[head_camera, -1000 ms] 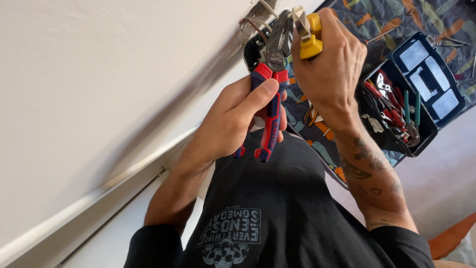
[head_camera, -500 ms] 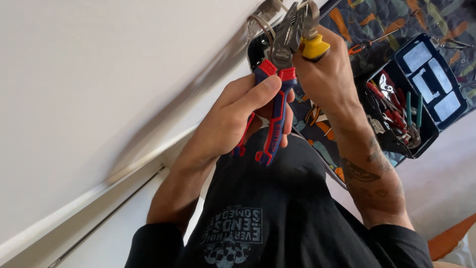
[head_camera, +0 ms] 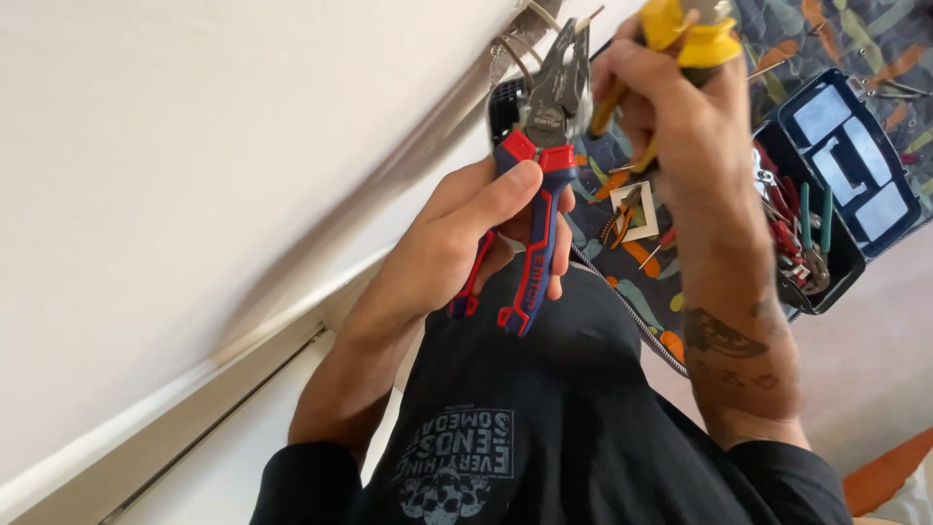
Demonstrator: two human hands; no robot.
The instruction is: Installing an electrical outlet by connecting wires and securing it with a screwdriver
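My left hand [head_camera: 466,243] grips pliers [head_camera: 536,185] with red and blue handles, jaws pointing up toward cables [head_camera: 520,44] coming out of the white wall [head_camera: 194,146]. My right hand [head_camera: 671,117] is closed around a yellow-handled tool [head_camera: 685,29] just right of the plier jaws, near the same cables. What the jaws pinch is too small to tell. Both forearms reach up from my black printed shirt [head_camera: 505,428].
An open dark tool case [head_camera: 836,185] holding several pliers and screwdrivers lies on a patterned blanket [head_camera: 632,262] at right. A white square frame [head_camera: 637,209] rests on that blanket. A white baseboard [head_camera: 194,399] runs diagonally at left.
Both hands and their tools have shifted up and right toward the cables at the wall. The yellow-handled tool now sits higher, partly cut off by the frame's top edge.
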